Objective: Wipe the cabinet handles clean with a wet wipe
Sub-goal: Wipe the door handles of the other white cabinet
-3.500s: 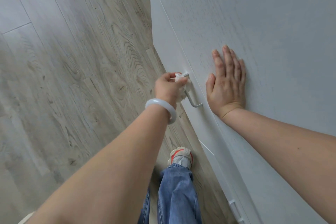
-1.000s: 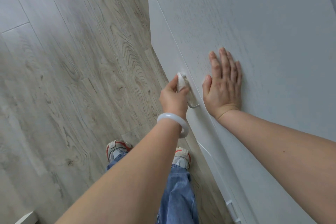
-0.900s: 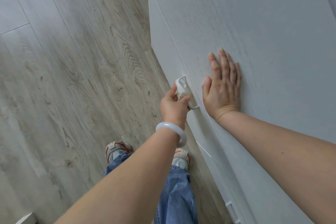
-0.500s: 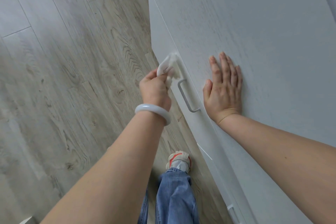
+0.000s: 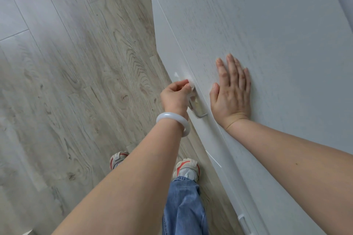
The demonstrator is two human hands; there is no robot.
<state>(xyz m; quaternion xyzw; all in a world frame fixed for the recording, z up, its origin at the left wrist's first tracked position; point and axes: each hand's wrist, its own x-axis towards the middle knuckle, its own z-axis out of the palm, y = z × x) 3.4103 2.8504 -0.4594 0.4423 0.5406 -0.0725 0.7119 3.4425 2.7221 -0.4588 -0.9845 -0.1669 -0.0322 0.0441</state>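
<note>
My wet wipe (image 5: 191, 87), white and crumpled, sits pinched against the top end of the metal handle (image 5: 198, 110) on the white cabinet (image 5: 267, 34) front; it looks blurred, so its shape is unclear.

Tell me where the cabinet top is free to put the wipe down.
The cabinet top is bare beyond the fingertips of the right hand, up to its far edge, and to that hand's right. It is crowded at the front edge, where the left hand pinches the wet wipe at the handle.
</note>
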